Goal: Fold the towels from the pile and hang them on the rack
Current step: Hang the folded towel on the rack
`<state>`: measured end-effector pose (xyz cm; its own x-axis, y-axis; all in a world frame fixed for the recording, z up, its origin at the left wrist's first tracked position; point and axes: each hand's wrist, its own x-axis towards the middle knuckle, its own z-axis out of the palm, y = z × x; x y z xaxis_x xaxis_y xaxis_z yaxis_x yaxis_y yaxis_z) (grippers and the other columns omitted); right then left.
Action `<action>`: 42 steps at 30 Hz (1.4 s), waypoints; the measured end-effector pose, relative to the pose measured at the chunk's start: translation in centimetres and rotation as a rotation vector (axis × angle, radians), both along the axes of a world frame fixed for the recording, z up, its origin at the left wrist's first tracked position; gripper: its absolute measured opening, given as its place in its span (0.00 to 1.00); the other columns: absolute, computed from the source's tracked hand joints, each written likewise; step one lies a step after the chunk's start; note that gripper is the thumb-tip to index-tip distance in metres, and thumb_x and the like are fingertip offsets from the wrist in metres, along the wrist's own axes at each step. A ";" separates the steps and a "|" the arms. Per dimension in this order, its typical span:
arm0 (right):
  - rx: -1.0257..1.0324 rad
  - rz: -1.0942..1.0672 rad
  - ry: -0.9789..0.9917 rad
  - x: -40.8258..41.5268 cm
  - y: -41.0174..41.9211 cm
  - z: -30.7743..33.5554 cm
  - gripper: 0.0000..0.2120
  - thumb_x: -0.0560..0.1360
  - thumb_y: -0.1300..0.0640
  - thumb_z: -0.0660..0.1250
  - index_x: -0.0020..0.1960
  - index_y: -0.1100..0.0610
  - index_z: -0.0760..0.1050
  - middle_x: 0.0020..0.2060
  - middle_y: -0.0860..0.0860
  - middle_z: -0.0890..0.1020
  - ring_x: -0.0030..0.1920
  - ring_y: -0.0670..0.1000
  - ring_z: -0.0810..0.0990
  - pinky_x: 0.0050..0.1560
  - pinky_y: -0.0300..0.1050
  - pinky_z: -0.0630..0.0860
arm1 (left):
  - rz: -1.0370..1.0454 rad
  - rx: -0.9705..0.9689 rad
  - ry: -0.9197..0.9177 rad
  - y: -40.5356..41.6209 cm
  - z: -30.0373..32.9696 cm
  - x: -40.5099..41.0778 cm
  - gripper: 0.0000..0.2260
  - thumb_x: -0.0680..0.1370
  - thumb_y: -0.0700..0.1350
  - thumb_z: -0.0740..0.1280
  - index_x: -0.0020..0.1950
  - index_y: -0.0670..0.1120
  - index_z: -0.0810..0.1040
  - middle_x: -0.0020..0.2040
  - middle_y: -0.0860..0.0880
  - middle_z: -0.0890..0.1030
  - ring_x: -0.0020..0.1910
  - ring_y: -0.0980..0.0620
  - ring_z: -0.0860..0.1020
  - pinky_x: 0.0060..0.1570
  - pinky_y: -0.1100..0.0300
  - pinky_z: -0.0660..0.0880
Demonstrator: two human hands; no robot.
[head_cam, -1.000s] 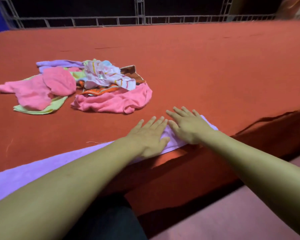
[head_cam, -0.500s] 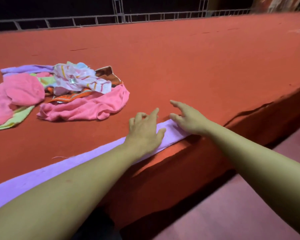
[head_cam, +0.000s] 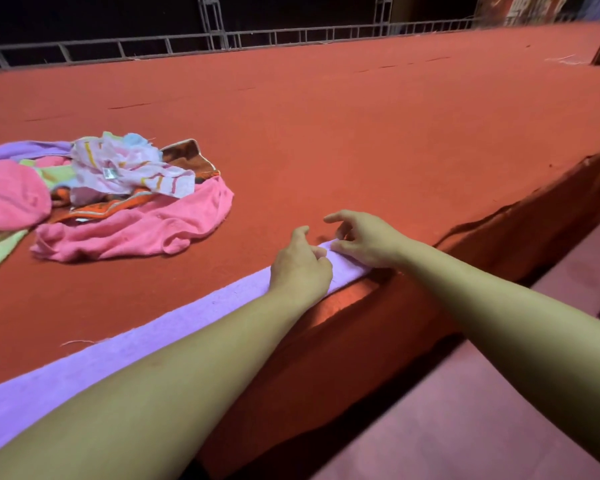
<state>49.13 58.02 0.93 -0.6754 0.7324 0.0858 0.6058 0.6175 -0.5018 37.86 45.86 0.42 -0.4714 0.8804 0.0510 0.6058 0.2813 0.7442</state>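
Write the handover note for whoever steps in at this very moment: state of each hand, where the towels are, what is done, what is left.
Left hand: fingers curled on the right end of the lilac towel.
Right hand: pinching that end's corner.
The lilac towel lies as a long strip along the near edge of the red table.
The pile of pink, striped, green and orange towels sits left of centre, apart from the strip.
Done: the lilac towel is laid out narrow, apparently folded lengthwise.
Left: finish folding it, hang it, then the pile. No rack is clearly in view.
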 end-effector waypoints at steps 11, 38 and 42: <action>-0.467 -0.101 0.388 -2.1 -2.8 3.7 0.20 0.79 0.56 0.65 0.70 0.55 0.69 0.46 0.51 0.80 0.34 0.47 0.78 0.32 0.37 0.74 | 0.088 0.129 -0.353 -0.7 -0.1 0.5 0.31 0.74 0.56 0.61 0.76 0.50 0.59 0.56 0.49 0.82 0.58 0.43 0.80 0.61 0.47 0.74; -0.458 0.381 0.466 -8.4 -9.5 7.5 0.23 0.75 0.62 0.72 0.68 0.54 0.72 0.44 0.53 0.79 0.43 0.47 0.77 0.46 0.40 0.74 | 0.146 0.341 -0.257 -12.4 4.1 -6.0 0.31 0.76 0.37 0.70 0.75 0.53 0.62 0.55 0.60 0.80 0.52 0.61 0.77 0.50 0.75 0.70; -0.440 0.485 0.446 -12.0 -13.4 8.5 0.22 0.74 0.61 0.73 0.66 0.51 0.73 0.42 0.51 0.80 0.41 0.49 0.75 0.43 0.49 0.71 | 0.185 0.363 -0.169 -17.3 4.6 -8.8 0.33 0.76 0.39 0.71 0.76 0.55 0.60 0.56 0.60 0.79 0.55 0.61 0.76 0.46 0.75 0.68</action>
